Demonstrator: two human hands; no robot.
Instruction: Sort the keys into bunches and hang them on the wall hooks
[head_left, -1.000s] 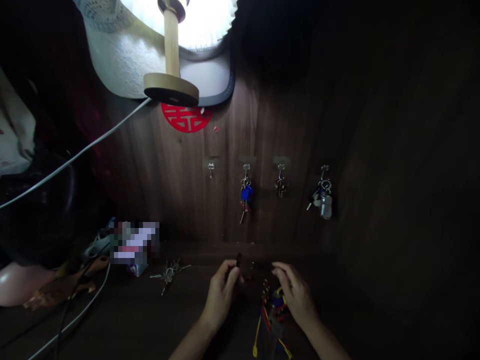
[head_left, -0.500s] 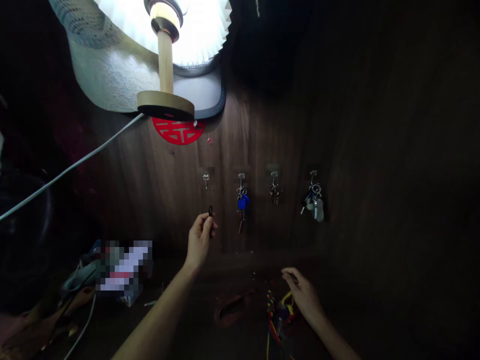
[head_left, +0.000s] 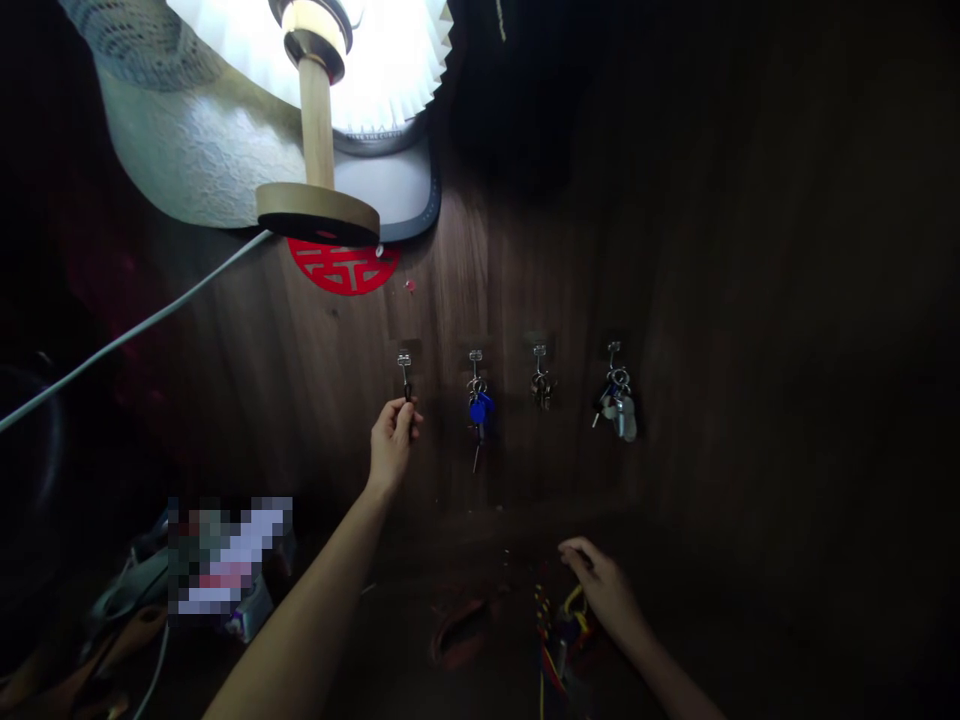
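My left hand (head_left: 393,435) is closed in a pinch around a small black loop (head_left: 408,392), whose top is at the lower end of the leftmost wall hook (head_left: 405,362). Whether the loop is over that hook I cannot tell. What else the fingers cover is hidden. Lower right, my right hand (head_left: 604,585) hovers or rests by a bundle of red, yellow and blue cords (head_left: 551,640). Its fingers are curled together; anything between them is hidden. To the right of my left hand hang keys with blue tags (head_left: 480,405), dark keys (head_left: 541,390) and keys with a grey fob (head_left: 622,415).
A lit lamp with a wooden stem (head_left: 316,120) juts out at top left, its white cable (head_left: 135,332) trailing left. Behind it are caps (head_left: 187,150) and a red paper cutout (head_left: 349,270). A brown strap-like loop (head_left: 457,635) lies below; a blurred box (head_left: 232,560) stands lower left.
My left hand has risen, bringing the black loop up to the leftmost hook. My right hand stays about where it was. The whole view has shifted slightly.
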